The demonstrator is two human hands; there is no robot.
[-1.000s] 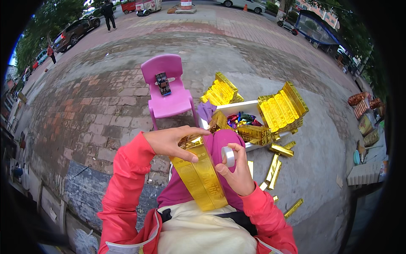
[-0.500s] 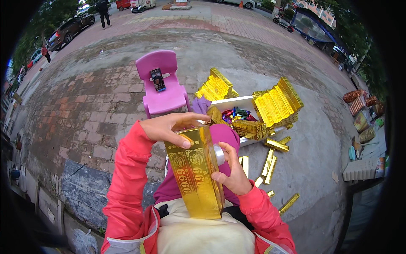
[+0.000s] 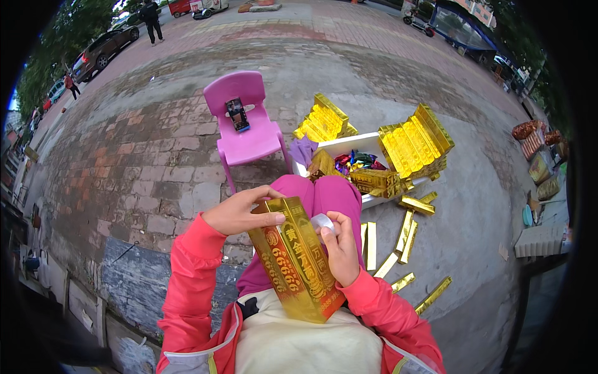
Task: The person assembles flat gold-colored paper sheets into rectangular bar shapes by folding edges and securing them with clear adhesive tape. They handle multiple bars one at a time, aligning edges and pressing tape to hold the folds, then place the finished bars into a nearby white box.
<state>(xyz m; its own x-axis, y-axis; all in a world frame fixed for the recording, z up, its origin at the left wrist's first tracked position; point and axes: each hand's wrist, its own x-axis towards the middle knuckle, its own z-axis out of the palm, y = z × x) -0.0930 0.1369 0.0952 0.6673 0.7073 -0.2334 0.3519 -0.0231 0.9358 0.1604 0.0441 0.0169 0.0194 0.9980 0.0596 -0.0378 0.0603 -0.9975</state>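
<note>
A tall gold foil box [image 3: 296,262] with red print stands slanted on my lap, its lower end against my cream top. My left hand [image 3: 246,212] grips its upper end, thumb on the near face and fingers over the top. In my right hand [image 3: 341,246] is a small whitish roll of tape [image 3: 322,222], pinched between thumb and fingers beside the box's right upper edge. Whether tape runs from the roll to the box I cannot tell.
Ahead stands a pink chair [image 3: 249,137] with a small dark device [image 3: 237,115] on it. To its right, a white tray [image 3: 352,144] holds colourful foil pieces [image 3: 361,161], beside gold bar stacks [image 3: 414,146]. Loose gold bars [image 3: 408,240] lie on the ground.
The box has turned so its printed right side shows more. My right hand and the tape roll have shifted slightly; my left hand still holds the top.
</note>
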